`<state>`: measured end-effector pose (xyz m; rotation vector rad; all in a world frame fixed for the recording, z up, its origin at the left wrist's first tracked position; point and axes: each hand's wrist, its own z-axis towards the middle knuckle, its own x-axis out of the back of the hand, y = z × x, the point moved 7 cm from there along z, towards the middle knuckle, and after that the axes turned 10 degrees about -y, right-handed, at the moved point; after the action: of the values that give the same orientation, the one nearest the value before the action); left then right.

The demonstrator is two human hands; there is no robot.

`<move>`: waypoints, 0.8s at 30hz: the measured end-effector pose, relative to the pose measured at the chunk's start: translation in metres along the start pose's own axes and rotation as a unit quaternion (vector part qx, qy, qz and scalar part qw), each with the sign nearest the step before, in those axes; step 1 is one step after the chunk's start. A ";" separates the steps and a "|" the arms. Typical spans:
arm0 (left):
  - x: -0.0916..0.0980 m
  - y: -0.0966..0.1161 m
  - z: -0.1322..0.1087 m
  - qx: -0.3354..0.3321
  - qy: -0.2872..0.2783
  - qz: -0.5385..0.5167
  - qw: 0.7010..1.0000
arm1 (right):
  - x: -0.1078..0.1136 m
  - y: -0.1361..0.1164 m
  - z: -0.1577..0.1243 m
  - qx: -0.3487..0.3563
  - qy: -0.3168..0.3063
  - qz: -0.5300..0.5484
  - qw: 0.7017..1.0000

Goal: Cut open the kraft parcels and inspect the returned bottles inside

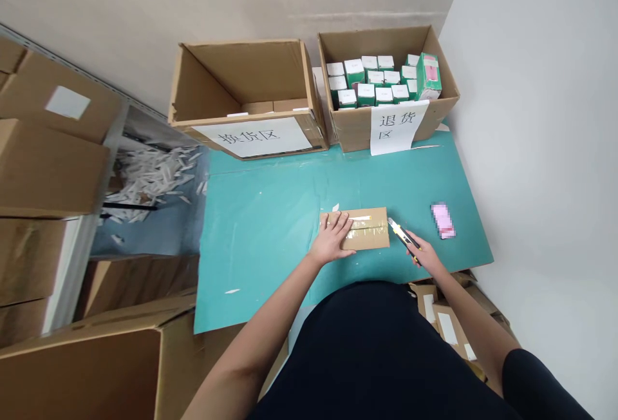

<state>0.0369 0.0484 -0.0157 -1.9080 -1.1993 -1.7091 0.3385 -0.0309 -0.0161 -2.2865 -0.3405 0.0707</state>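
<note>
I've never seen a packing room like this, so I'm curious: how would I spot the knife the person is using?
Find the teal mat in the middle of the room, with a small taped brown parcel lying on it. Just to the parcel's right, the person's right hand grips a yellow-and-black utility knife, its blade angled toward the parcel, and it is the only cutting tool in view.
</note>
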 end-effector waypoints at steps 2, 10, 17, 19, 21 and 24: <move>-0.001 0.000 0.000 0.004 -0.001 -0.003 1.000 | -0.001 0.003 -0.002 -0.006 -0.005 0.004 1.000; 0.002 0.000 0.004 0.000 0.004 -0.003 1.000 | 0.002 0.025 -0.031 -0.032 -0.044 0.008 0.998; 0.010 0.012 0.000 0.003 0.009 -0.004 1.000 | 0.037 0.001 -0.038 0.051 0.084 0.032 0.995; 0.010 0.024 -0.007 0.011 0.023 0.002 1.000 | 0.036 -0.015 -0.025 0.071 0.088 0.013 0.993; 0.009 0.038 -0.016 0.024 0.041 0.006 0.999 | 0.029 -0.034 -0.005 0.086 0.085 -0.009 0.993; 0.001 0.056 -0.027 0.033 0.043 0.000 0.999 | 0.016 -0.070 0.032 0.124 0.086 -0.032 0.988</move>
<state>0.0600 -0.0040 0.0085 -1.7776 -1.2077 -1.7105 0.3333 0.0407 0.0146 -2.0177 -0.2955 -0.1116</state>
